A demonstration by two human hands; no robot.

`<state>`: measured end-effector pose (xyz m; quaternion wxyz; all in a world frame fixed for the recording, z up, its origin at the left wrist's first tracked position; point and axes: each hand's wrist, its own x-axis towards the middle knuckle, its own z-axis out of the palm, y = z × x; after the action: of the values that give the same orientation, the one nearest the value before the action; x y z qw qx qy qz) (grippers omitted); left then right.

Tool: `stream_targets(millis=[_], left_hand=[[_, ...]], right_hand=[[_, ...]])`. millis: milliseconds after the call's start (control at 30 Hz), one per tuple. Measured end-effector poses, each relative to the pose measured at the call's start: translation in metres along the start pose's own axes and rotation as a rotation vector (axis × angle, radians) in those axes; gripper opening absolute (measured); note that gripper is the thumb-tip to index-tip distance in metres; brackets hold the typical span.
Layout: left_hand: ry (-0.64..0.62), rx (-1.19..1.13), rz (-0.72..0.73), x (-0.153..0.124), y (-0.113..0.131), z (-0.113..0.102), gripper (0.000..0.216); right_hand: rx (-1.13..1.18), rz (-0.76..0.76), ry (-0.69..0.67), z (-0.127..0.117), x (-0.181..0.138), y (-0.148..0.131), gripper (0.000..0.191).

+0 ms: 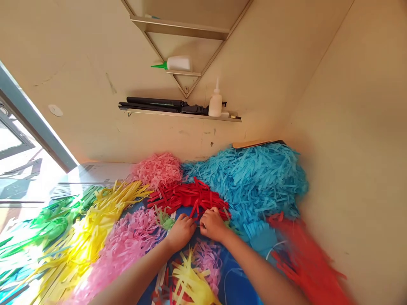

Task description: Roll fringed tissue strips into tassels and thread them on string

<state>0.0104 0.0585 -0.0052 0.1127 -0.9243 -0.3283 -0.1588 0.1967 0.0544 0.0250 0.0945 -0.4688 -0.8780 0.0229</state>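
My left hand (182,232) and my right hand (213,224) are close together at the middle, fingers bent and pinched. Light green fringed tissue paper (164,220) shows beyond the left hand, with more green past the right; the part between my fingers is mostly hidden. Just beyond my knuckles lies a heap of red paper fringe (187,195). Pink-lilac fringe (133,235) is beside my left forearm. Below the hands are a pale yellow tassel (192,279) and a small lilac bunch (208,260) on the blue surface (238,284).
A large blue fringe pile (263,178) fills the back right, with blurred red fringe (308,254) nearer. Yellow fringe (92,228), green fringe (54,224) and a pink pile (157,169) lie leftward. A wall ledge (165,112) carries a white squeeze bottle (215,105) and a black folded stand (155,104).
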Motion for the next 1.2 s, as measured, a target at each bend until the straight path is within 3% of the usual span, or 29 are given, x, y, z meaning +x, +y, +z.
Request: stream_targets(millis=[100, 167, 267, 333, 400, 567, 700, 833, 967, 1033, 1100, 1200], left_hand=[[0.044, -0.011, 0.003, -0.003, 0.001, -0.029, 0.022], [0.110, -0.048, 0.020, -0.006, 0.007, -0.059, 0.026], [0.293, -0.143, 0.075, -0.005, 0.024, -0.109, 0.027], [0.356, -0.180, 0.078, -0.002, 0.038, -0.137, 0.027], [0.390, -0.241, 0.050, -0.001, 0.052, -0.156, 0.025], [0.487, -0.508, -0.133, -0.010, 0.088, -0.164, 0.017], [0.558, -0.644, -0.333, -0.018, 0.119, -0.155, 0.010], [0.536, -0.788, -0.363, -0.024, 0.135, -0.152, 0.017], [0.467, -0.915, -0.350, -0.030, 0.131, -0.148, 0.020], [0.440, -0.963, -0.423, -0.032, 0.125, -0.144, 0.013], [0.423, -1.080, -0.623, -0.034, 0.118, -0.142, 0.005], [0.435, -1.506, -1.019, -0.034, 0.106, -0.144, 0.023]], right_hand=[[0.077, 0.065, 0.078, -0.032, -0.015, -0.011, 0.018], [0.285, 0.113, 0.122, -0.059, -0.027, -0.017, 0.027], [0.893, 0.163, -0.055, -0.092, -0.041, -0.026, 0.035], [1.287, 0.200, -0.185, -0.101, -0.050, -0.033, 0.034], [1.558, 0.255, -0.157, -0.101, -0.060, -0.042, 0.035], [1.894, 0.319, 0.161, -0.084, -0.093, -0.073, 0.036], [2.106, 0.437, 0.248, -0.077, -0.109, -0.092, 0.039], [2.126, 0.438, 0.365, -0.075, -0.116, -0.103, 0.033], [2.138, 0.397, 0.431, -0.072, -0.118, -0.117, 0.028], [2.051, 0.383, 0.483, -0.070, -0.114, -0.114, 0.027], [1.804, 0.394, 0.461, -0.067, -0.102, -0.096, 0.023], [1.071, 0.563, 0.275, -0.058, -0.072, -0.039, 0.018]])
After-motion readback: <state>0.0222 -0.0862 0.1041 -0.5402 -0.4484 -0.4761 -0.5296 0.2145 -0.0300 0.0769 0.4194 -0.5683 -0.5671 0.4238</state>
